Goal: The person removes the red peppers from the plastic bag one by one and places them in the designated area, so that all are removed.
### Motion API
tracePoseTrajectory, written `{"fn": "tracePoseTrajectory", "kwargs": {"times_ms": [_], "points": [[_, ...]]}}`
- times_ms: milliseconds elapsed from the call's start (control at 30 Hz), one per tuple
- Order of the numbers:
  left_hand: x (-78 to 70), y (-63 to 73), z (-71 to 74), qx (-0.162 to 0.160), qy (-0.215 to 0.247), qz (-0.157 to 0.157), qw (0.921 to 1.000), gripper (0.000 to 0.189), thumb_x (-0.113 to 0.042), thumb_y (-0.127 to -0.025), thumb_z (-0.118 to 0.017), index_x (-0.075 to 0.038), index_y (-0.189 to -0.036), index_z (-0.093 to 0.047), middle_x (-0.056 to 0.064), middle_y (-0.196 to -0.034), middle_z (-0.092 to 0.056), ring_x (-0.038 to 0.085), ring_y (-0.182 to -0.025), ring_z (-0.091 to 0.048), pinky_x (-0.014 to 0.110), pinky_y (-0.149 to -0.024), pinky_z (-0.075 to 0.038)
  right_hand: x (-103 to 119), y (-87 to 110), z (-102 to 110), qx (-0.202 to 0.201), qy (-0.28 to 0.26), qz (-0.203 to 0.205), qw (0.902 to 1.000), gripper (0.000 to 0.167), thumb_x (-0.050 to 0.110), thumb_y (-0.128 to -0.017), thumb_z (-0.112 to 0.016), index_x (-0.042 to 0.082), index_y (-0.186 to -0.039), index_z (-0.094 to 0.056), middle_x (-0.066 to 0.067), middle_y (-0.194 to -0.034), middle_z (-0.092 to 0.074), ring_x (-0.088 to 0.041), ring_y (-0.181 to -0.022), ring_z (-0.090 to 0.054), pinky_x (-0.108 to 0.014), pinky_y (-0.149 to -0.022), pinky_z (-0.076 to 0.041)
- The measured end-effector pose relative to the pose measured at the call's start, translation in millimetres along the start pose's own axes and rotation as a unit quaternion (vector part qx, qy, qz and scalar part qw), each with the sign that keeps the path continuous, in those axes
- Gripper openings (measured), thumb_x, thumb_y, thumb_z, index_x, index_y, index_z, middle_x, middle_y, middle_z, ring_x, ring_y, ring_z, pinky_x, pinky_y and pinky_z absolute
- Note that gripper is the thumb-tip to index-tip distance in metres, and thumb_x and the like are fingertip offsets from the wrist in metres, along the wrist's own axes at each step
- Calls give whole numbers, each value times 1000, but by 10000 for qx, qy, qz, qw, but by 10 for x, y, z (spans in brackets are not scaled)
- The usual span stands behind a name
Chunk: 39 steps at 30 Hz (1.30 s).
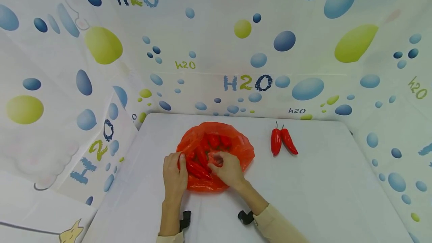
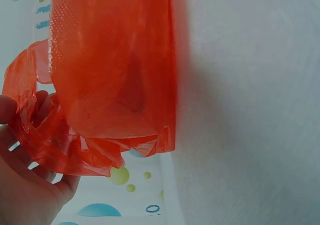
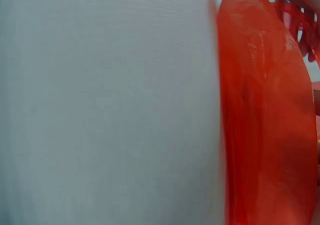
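Observation:
A translucent red plastic bag (image 1: 244,153) stands on the table with its mouth spread wide. Several red chili peppers (image 1: 198,170) lie inside it, some with green stems. At the bag's left rim, my left hand (image 1: 175,171) grips the plastic; in the left wrist view the thumb and fingers of that hand (image 2: 30,185) have the crumpled edge between them. My right hand (image 1: 229,168) reaches into the bag from the right, fingers bent beside the peppers. Whether it holds one is hidden. The right wrist view shows mostly the bag's side (image 3: 270,115).
Two red chili peppers (image 1: 276,141) lie side by side on the white table (image 1: 320,183), right of the bag, with stems pointing away. A white cloth printed with blue and green drops (image 1: 243,29) hangs behind the table and at both sides.

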<state>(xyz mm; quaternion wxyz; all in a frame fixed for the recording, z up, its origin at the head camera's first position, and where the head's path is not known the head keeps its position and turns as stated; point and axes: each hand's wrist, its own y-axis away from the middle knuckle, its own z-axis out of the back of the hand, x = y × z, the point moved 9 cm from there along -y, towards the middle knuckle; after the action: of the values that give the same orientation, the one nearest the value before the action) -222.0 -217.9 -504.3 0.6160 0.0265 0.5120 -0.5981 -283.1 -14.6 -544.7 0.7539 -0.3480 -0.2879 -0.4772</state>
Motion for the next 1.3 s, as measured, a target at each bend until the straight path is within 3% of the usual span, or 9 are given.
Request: {"fn": "tracePoseTrajectory", "kwargs": {"times_ms": [200, 533, 867, 1100, 1300], "points": [[-3, 2, 2, -40, 1, -45, 10000, 20, -14, -108, -55, 0, -111, -70, 15, -104, -68, 33, -100, -56, 43, -89, -45, 43, 1, -78, 94, 113, 97, 9998, 34, 26, -88, -85, 7, -115, -76, -2, -95, -77, -11, -80, -71, -22, -73, -58], [-25, -6, -12, -36, 7, -36, 10000, 20, -14, -108, -55, 0, -110, -69, 15, -104, -68, 33, -101, -56, 44, -89, -45, -60, -12, -192, 615, -263, -201, 9976, 35, 27, -90, -84, 4, -114, -74, -5, -97, -76, -11, -81, -69, -22, -75, -57], [-18, -12, -6, -14, 9, -16, 10000, 21, -15, -108, -56, 0, -111, -70, 15, -105, -68, 33, -101, -56, 43, -90, -45, -115, -23, -271, 613, -72, -64, 9981, 26, 27, -93, -81, 7, -109, -77, 7, -83, -69, -4, -70, -61, -21, -66, -54], [-37, -3, 4, -57, -25, -99, 9999, 20, -13, -107, -56, 1, -111, -70, 16, -105, -68, 34, -101, -57, 43, -89, -45, -71, -18, -267, 523, 134, 93, 9985, 22, 26, -92, -81, 8, -104, -78, 6, -80, -68, -3, -68, -59, -21, -64, -52], [-35, 2, -1, -63, 8, -130, 9999, 21, -13, -107, -56, 1, -111, -70, 16, -104, -69, 32, -101, -57, 40, -89, -44, -90, -19, -267, 514, 120, -26, 9986, 22, 27, -92, -81, 9, -103, -78, 8, -80, -68, -2, -68, -59, -20, -64, -53]]}}
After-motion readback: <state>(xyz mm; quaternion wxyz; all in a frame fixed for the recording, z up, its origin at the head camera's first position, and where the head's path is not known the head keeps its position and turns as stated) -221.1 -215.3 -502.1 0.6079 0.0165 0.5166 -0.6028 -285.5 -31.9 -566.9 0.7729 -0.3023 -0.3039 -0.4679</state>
